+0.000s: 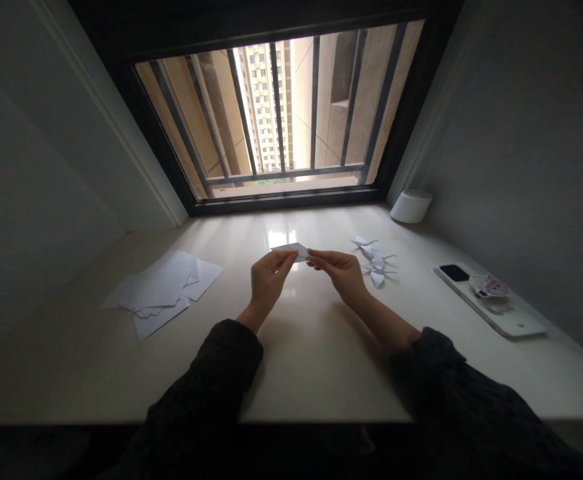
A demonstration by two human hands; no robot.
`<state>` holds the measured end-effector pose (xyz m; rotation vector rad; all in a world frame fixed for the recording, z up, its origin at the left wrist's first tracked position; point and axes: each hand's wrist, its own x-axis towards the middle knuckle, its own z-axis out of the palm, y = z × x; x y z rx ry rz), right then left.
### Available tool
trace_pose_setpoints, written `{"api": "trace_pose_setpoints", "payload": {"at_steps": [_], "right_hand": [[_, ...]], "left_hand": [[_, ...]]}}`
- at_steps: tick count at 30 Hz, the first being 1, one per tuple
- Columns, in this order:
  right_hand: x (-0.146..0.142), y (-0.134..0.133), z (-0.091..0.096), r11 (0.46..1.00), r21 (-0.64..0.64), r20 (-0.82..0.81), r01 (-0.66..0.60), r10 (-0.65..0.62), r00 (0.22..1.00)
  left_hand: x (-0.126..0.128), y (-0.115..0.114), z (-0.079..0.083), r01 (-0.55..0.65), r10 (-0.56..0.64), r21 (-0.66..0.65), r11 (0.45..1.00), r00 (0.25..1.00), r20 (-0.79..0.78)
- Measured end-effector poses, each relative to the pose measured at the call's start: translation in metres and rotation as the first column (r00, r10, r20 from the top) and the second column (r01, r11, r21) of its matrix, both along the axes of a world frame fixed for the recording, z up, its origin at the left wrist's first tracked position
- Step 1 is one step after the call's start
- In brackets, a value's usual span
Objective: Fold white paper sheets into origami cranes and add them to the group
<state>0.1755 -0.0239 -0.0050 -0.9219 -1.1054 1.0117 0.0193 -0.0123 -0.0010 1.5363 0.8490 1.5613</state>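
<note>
A small piece of folded white paper (pixel 291 248) is held up between my two hands, over the middle of the pale counter (pixel 316 373). My left hand (pixel 270 277) pinches its near left side between thumb and fingers. At its right end, my right hand (pixel 340 270) grips it with thumb and fingertips. Parts of the paper are hidden behind the fingers. Just right of my right hand lie several folded paper cranes (pixel 375 260), close together on the counter.
Loose white paper sheets (pixel 164 283) lie in an untidy pile at the left. To the right are a phone (pixel 491 303) with a cartoon grip on its back and a white cup-like object (pixel 411 206) by the wall. A barred window (pixel 281 113) stands behind the counter.
</note>
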Motion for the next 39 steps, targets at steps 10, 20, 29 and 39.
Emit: {"api": "trace_pose_setpoints", "payload": {"at_steps": [10,20,29,39], "right_hand": [[0.0008,0.0025,-0.0029,0.999,0.033,0.04,0.001,-0.002,0.999],[-0.0014,-0.0008,0.0007,0.999,0.036,-0.012,-0.014,0.014,1.0],[-0.0003,0.0007,-0.0028,0.996,0.081,-0.008,-0.035,0.036,0.999],[0.0022,-0.0002,0.0007,0.988,0.044,-0.02,-0.145,0.146,0.989]], "left_hand": [[0.0012,-0.0005,0.0009,-0.03,0.03,-0.011,0.999,1.0,0.002],[0.0021,0.0005,0.0001,-0.031,0.031,-0.01,0.999,0.999,0.026],[0.0004,0.0008,0.0012,-0.028,0.028,-0.004,1.0,1.0,-0.001],[-0.0017,-0.0014,0.0026,-0.02,0.022,0.031,0.999,0.996,-0.085]]}}
